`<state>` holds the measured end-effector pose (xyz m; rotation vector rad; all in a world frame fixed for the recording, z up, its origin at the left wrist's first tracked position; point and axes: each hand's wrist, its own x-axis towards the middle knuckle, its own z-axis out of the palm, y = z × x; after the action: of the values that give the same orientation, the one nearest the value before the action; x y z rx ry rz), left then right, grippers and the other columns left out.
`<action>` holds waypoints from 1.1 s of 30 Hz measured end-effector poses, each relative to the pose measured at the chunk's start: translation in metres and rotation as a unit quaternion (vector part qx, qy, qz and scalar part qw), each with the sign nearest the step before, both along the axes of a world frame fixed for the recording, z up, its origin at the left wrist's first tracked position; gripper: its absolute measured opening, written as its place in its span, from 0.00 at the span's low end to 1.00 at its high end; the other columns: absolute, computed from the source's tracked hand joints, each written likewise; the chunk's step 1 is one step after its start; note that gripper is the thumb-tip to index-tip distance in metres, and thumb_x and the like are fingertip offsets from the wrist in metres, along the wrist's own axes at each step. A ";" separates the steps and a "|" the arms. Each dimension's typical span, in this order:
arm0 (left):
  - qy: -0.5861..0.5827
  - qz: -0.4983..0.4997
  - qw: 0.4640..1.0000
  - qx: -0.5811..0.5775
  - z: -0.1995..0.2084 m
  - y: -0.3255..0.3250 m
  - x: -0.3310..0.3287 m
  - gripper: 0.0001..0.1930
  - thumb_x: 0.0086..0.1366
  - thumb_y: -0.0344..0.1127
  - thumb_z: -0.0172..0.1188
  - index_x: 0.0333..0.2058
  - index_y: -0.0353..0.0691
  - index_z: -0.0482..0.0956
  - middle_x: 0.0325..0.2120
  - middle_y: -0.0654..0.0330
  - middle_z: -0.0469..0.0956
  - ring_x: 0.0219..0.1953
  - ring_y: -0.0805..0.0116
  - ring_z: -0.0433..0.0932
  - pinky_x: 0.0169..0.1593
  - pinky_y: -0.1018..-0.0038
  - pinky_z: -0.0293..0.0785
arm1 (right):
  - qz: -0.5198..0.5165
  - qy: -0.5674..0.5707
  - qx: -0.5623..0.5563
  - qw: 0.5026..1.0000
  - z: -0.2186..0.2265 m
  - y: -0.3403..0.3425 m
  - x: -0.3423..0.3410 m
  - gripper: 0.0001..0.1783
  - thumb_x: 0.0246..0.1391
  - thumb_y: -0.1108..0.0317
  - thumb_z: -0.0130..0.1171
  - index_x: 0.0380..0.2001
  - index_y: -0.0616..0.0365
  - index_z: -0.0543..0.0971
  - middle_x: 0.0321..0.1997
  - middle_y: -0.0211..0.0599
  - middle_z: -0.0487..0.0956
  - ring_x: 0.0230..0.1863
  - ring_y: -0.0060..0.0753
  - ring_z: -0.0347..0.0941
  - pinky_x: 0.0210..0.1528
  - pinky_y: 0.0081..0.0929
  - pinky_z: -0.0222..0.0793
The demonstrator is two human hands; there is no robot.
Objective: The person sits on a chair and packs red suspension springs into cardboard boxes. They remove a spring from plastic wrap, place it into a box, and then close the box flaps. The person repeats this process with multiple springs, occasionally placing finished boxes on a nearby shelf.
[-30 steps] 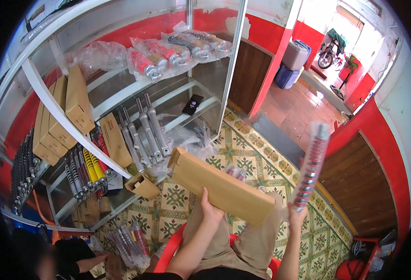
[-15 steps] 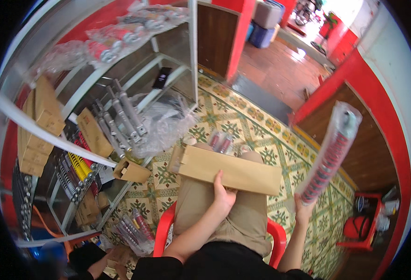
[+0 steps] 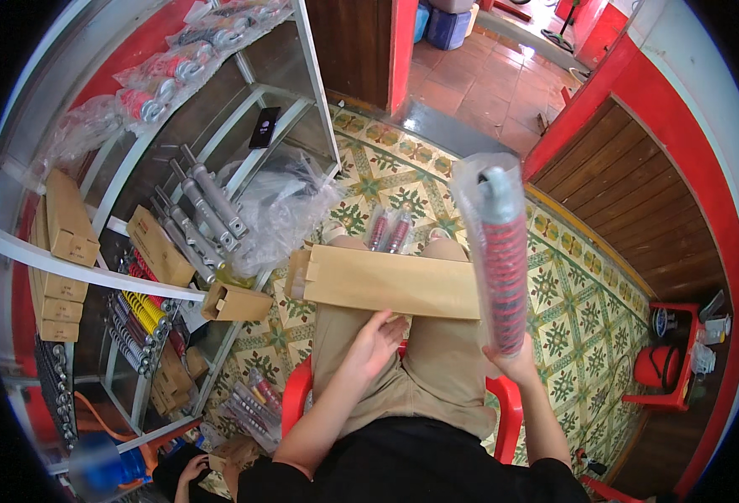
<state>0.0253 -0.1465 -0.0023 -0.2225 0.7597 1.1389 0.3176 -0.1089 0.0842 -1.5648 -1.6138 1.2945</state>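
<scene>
Bagged shock absorber [image 3: 504, 277] shifted toward right edge of carton [image 3: 390, 281], right hand [image 3: 514, 362] gripping; left hand [image 3: 376, 342] spread, empty. Likely step: positioning; next: steadying carton.

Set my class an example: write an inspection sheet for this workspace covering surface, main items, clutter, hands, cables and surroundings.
Surface: lap in khaki trousers, long cardboard box lying across it.
Main items: that box; red-spring shock absorber in clear plastic.
Clutter: small open cardboard box; crumpled plastic sheeting; two wrapped shock absorbers on the floor beyond the lap.
Hands: left hand open beside the long box, contact unclear; right hand gripping the shock absorber's lower end.
Cables: none distinguishable with certainty.
Surroundings: metal-framed shelves, patterned tile floor, red bucket, another person's hand at lower left.
</scene>
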 end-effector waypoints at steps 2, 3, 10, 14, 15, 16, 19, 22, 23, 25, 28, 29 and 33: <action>0.089 -0.131 0.981 0.109 0.047 -0.014 -0.007 0.24 0.63 0.39 0.62 0.55 0.39 0.68 0.53 0.55 0.72 0.59 0.60 0.69 0.64 0.63 0.62 | 0.042 0.063 -0.022 0.997 0.001 -0.005 0.001 0.17 0.38 0.68 0.72 0.30 0.64 0.77 0.27 0.29 0.78 0.29 0.19 0.69 0.35 0.27 0.71; 0.133 -0.194 0.959 0.161 0.068 -0.021 -0.009 0.24 0.63 0.38 0.61 0.56 0.38 0.68 0.54 0.54 0.72 0.61 0.60 0.68 0.64 0.63 0.61 | 0.069 0.057 -0.040 0.995 0.004 -0.007 0.002 0.18 0.38 0.68 0.73 0.31 0.64 0.77 0.29 0.29 0.78 0.30 0.20 0.69 0.37 0.27 0.71; 0.069 -0.053 0.939 0.334 0.076 -0.034 -0.018 0.55 0.50 0.36 0.74 0.69 0.46 0.44 0.67 0.52 0.54 0.67 0.57 0.58 0.68 0.59 0.55 | 0.327 0.015 -0.232 0.916 -0.005 -0.011 -0.006 0.30 0.34 0.66 0.77 0.44 0.62 0.78 0.41 0.36 0.82 0.43 0.25 0.75 0.51 0.29 0.71; 0.053 0.000 0.965 0.258 0.079 -0.042 -0.029 0.48 0.46 0.41 0.77 0.64 0.43 0.58 0.64 0.45 0.60 0.65 0.51 0.62 0.66 0.52 0.59 | 0.392 0.053 -0.272 0.877 -0.004 -0.005 -0.013 0.24 0.38 0.65 0.75 0.40 0.62 0.79 0.36 0.37 0.83 0.39 0.25 0.77 0.46 0.28 0.72; 0.101 -0.034 0.961 0.256 0.067 -0.051 -0.036 0.47 0.47 0.42 0.77 0.63 0.43 0.60 0.64 0.45 0.61 0.65 0.51 0.63 0.65 0.52 0.60 | 0.415 0.036 -0.290 0.862 -0.003 0.000 -0.014 0.24 0.39 0.65 0.74 0.40 0.62 0.79 0.35 0.37 0.83 0.38 0.25 0.77 0.45 0.28 0.72; 0.145 -0.068 0.954 0.254 0.053 -0.059 -0.043 0.46 0.47 0.43 0.77 0.63 0.43 0.61 0.63 0.46 0.62 0.65 0.52 0.63 0.65 0.52 0.60 | 0.437 0.015 -0.307 0.845 -0.001 0.008 -0.016 0.23 0.39 0.64 0.74 0.39 0.62 0.79 0.35 0.36 0.83 0.38 0.25 0.77 0.44 0.27 0.72; 0.182 -0.049 0.959 0.213 0.033 -0.087 -0.031 0.41 0.52 0.44 0.73 0.61 0.44 0.62 0.62 0.47 0.63 0.63 0.52 0.65 0.65 0.53 0.61 | 0.481 -0.061 -0.363 0.796 -0.001 0.028 -0.017 0.22 0.43 0.64 0.71 0.40 0.61 0.79 0.34 0.35 0.82 0.36 0.24 0.76 0.41 0.27 0.73; 0.162 0.019 0.976 0.148 0.030 -0.103 -0.013 0.34 0.59 0.44 0.68 0.60 0.44 0.63 0.61 0.51 0.66 0.62 0.55 0.67 0.65 0.55 0.62 | 0.520 -0.064 -0.395 0.754 -0.021 0.039 -0.010 0.26 0.44 0.59 0.70 0.46 0.60 0.78 0.38 0.38 0.82 0.39 0.26 0.77 0.43 0.28 0.73; 0.154 0.039 0.979 0.124 0.031 -0.108 -0.009 0.31 0.61 0.44 0.65 0.60 0.44 0.64 0.60 0.52 0.67 0.61 0.56 0.68 0.65 0.55 0.62 | 0.516 -0.062 -0.364 0.773 -0.022 0.040 -0.009 0.27 0.44 0.58 0.70 0.46 0.61 0.78 0.38 0.39 0.82 0.39 0.28 0.77 0.43 0.29 0.73; 0.152 0.062 0.982 0.094 0.020 -0.117 -0.004 0.27 0.64 0.43 0.61 0.60 0.45 0.64 0.59 0.55 0.70 0.60 0.59 0.69 0.64 0.55 0.63 | 0.505 -0.059 -0.297 0.809 -0.023 0.043 -0.009 0.28 0.44 0.56 0.69 0.46 0.61 0.78 0.39 0.41 0.82 0.40 0.30 0.77 0.42 0.30 0.72; 0.133 0.097 0.986 0.011 0.022 -0.117 0.003 0.22 0.67 0.40 0.60 0.57 0.47 0.66 0.54 0.60 0.73 0.57 0.62 0.73 0.61 0.57 0.68 | 0.518 -0.134 -0.288 0.794 -0.026 0.058 -0.003 0.33 0.42 0.50 0.71 0.46 0.62 0.77 0.40 0.45 0.81 0.42 0.36 0.77 0.44 0.31 0.72; 0.124 0.108 0.986 -0.024 0.024 -0.114 0.005 0.20 0.67 0.39 0.60 0.56 0.48 0.67 0.52 0.61 0.74 0.55 0.64 0.74 0.60 0.57 0.70 | 0.519 -0.155 -0.281 0.792 -0.025 0.059 -0.001 0.34 0.41 0.49 0.71 0.46 0.62 0.77 0.39 0.45 0.81 0.42 0.37 0.77 0.45 0.31 0.73; 0.132 0.106 0.981 -0.092 0.027 -0.106 -0.001 0.18 0.68 0.40 0.59 0.54 0.49 0.69 0.49 0.62 0.77 0.52 0.63 0.77 0.56 0.60 0.75 | 0.457 -0.205 -0.209 0.840 -0.026 0.057 0.023 0.35 0.38 0.51 0.74 0.46 0.62 0.75 0.38 0.49 0.80 0.41 0.44 0.78 0.45 0.32 0.73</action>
<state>0.0244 -0.2525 0.0246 -0.3172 1.0986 1.3165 0.3403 -0.0521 0.0580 -1.3741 -2.6957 1.9862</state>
